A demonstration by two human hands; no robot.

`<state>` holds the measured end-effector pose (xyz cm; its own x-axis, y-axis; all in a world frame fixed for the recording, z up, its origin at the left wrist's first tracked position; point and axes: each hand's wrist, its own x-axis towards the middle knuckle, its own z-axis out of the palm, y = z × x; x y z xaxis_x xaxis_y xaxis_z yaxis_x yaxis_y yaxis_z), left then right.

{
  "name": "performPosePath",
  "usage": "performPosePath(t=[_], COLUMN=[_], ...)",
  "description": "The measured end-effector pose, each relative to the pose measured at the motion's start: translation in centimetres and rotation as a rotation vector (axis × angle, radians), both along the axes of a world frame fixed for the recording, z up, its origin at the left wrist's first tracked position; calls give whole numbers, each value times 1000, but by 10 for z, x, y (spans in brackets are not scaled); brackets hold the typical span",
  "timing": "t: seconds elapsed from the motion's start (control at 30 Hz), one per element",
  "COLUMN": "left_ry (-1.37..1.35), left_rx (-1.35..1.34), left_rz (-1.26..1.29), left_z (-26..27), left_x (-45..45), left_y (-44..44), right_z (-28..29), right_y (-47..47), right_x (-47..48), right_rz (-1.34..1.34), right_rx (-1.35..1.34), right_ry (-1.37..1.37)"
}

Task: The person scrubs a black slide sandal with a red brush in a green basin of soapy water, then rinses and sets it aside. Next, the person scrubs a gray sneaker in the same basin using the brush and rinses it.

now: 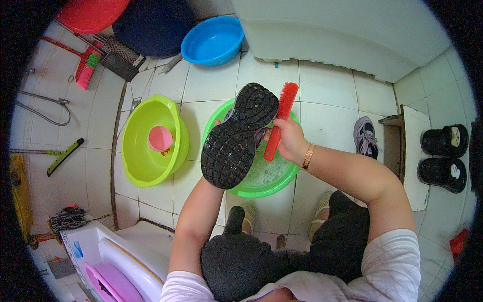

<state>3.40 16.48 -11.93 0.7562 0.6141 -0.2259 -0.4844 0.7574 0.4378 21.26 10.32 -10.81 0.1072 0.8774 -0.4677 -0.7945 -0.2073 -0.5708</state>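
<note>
A shoe with a wet black treaded sole (pixel 241 136) is held up over the green plastic basin (pixel 258 193), its sole turned towards me. My left hand (pixel 217 122) is mostly hidden behind this shoe; only a fingertip shows at its left edge. In my right hand (pixel 287 137) is a red scrubbing brush (pixel 274 139), its bristles towards the top and beside the shoe's right edge. Sudsy water (pixel 266 170) lies in the green basin below. The matching-looking grey and black shoe (pixel 366 137) stands on the tiles to the right.
A yellow-green basin (pixel 130 166) with a pink cup (pixel 160 138) inside stands left. Beyond are a blue basin (pixel 213 41) and a dark tub. A low white-topped stool (pixel 415 196) and black slippers (pixel 434 141) are at right. Brooms and a squeegee (pixel 65 157) line the left wall.
</note>
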Motion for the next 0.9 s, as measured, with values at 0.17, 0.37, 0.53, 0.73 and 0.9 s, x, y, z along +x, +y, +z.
performPosePath(t=[0.17, 0.37, 0.53, 0.73, 0.9], left_ry=[15, 38, 110, 176, 284], left_rx=[14, -120, 53, -39, -235], left_rz=[8, 95, 229, 277, 424], left_z=[-14, 10, 12, 17, -23], left_x=[-4, 1, -49, -89, -111], left_y=[2, -5, 14, -7, -39], right_z=[-3, -17, -10, -25, -24], right_y=[0, 2, 9, -12, -21], right_x=[-2, 5, 9, 8, 1], right_rz=[14, 58, 265, 511, 646], right_rx=[10, 34, -98, -233, -204], right_ry=[-9, -42, -80, -141, -261])
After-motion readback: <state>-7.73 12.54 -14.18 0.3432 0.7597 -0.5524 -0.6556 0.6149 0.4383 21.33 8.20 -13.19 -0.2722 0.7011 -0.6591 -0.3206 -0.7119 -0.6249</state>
